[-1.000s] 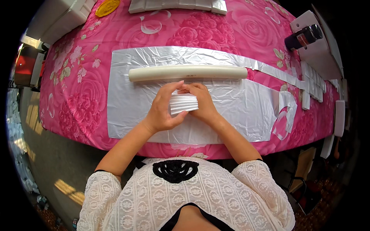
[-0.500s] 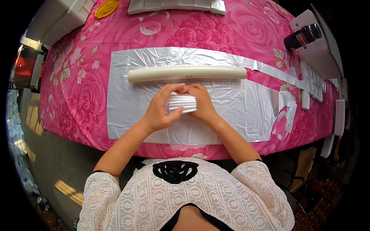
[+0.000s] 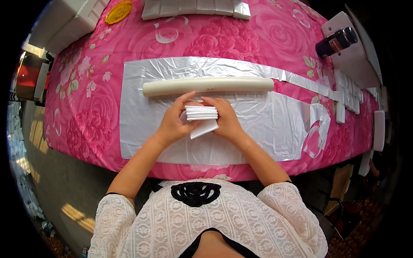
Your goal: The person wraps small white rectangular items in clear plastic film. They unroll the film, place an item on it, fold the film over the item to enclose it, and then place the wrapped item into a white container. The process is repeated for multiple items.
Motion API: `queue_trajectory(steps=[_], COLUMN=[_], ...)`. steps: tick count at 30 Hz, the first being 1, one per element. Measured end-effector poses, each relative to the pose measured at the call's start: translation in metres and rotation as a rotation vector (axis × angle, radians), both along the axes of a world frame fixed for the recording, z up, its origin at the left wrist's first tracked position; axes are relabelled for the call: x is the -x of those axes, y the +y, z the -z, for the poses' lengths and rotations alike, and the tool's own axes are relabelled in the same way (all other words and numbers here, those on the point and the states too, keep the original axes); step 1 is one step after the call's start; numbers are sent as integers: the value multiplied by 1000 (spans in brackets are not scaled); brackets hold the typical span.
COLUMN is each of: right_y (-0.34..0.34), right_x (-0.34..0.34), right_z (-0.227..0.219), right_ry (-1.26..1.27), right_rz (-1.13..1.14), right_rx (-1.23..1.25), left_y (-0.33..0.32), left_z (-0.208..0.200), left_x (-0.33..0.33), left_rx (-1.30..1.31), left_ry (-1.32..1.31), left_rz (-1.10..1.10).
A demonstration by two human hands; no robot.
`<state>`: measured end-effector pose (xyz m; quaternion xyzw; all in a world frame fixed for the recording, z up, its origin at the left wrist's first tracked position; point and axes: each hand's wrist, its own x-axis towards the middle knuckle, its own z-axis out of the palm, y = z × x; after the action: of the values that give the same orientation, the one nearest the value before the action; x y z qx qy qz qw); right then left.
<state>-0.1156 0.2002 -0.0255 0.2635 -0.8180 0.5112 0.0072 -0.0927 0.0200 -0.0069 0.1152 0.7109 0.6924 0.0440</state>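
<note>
Between my two hands is a stack of thin white folded packets (image 3: 201, 112), edges facing up toward me. My left hand (image 3: 174, 122) grips its left side, thumb low and fingers curled behind. On the other side, my right hand (image 3: 223, 118) is closed against the right end. One white piece (image 3: 204, 129) sticks out at a slant below the stack, near my left thumb. Under my hands lies a silvery plastic sheet (image 3: 142, 129). Just beyond my fingertips a long cream tube (image 3: 208, 86) rests crosswise on that sheet.
A pink rose-patterned tablecloth (image 3: 86, 103) covers the table. White packets (image 3: 195, 7) stand in a row at the far edge; more white bundles (image 3: 349, 92) lie at right. A dark bottle (image 3: 336, 42), foam boxes (image 3: 69, 23) and a yellow dish (image 3: 118, 12) sit around the rim.
The stack is now more level and squared, its edges tighter. A single white piece has come out slanting beneath it. My right hand has shifted slightly nearer to me.
</note>
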Motion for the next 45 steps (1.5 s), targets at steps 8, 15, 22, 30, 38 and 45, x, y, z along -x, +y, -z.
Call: queue_trajectory(steps=[8,15,22,30,38,45], right_y=[15,22,18,22,17,26], right_x=[-23,-20,-24,-25,-27,4], right_z=[-8,9,10,7,7,-19], right_ry=[59,-220,-462,-346,-418,-597], right_rz=[139,80,201,130,210,163], right_rx=[198,279,438,329,342,566], left_y=[-7,-14,-109,-156,-163,-168], left_z=[34,-9,-36,3,41,25], left_x=[-14,-2,147,254,274,230], left_rx=[131,17,-80,458,657,813], left_ry=[-51,63,-219,-370,-160,110], left_rz=[-118,-228,-404,-417,-698,-727])
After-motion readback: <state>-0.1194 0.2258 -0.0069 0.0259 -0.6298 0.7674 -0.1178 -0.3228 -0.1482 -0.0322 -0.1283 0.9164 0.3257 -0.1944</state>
